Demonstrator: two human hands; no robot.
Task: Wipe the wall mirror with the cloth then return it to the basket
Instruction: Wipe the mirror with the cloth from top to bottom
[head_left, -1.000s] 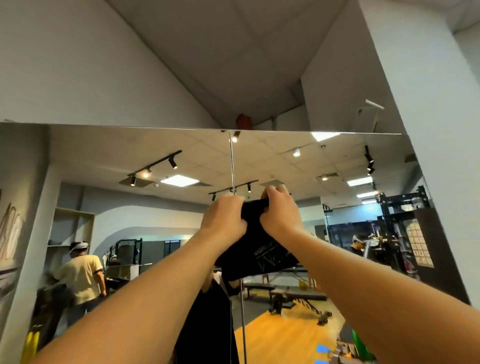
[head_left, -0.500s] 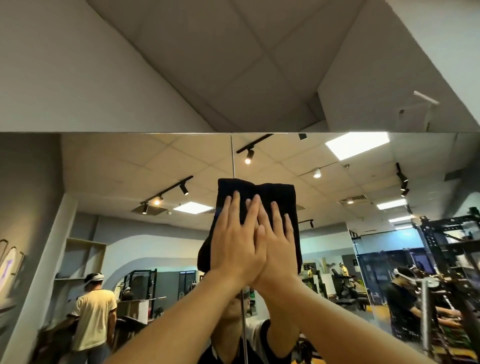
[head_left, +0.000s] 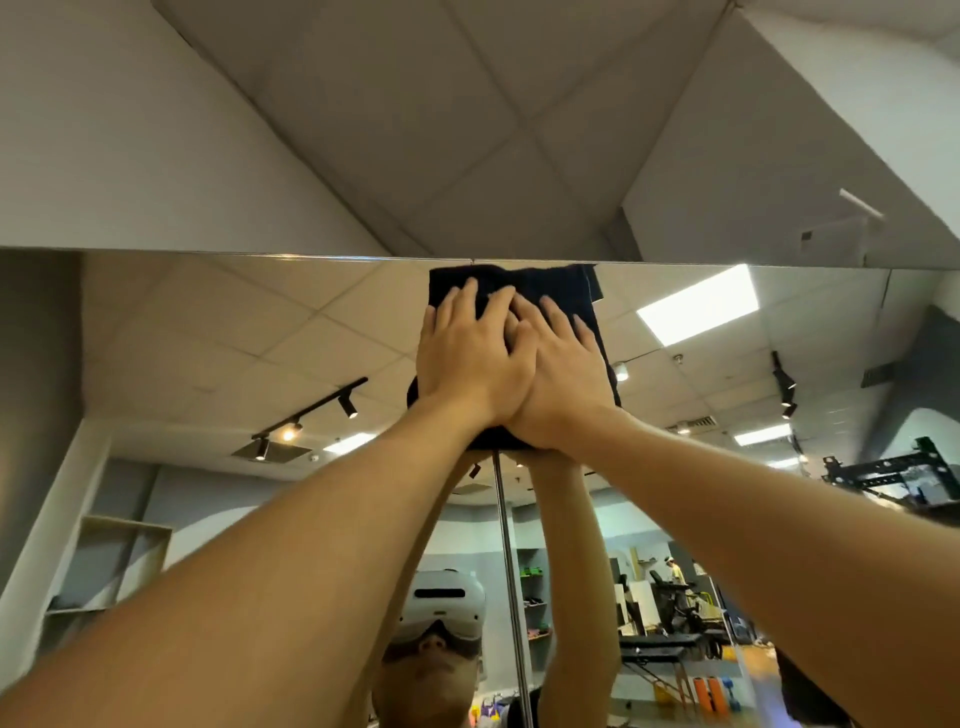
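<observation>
Slid the cloth up since a moment ago, now it's touching the mirror's top edge. My left hand and right hand press it flat, fingers straight, overlapping.

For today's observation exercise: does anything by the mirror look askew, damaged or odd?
Nothing stands out. Both hands, left and right, press the dark cloth flat against the mirror at its top edge.

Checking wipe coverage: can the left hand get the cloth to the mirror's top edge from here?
Probably yes. The left hand lies flat on the black cloth, whose upper hem already meets the mirror's top edge; nothing blocks it, though both arms look near full stretch.
</observation>
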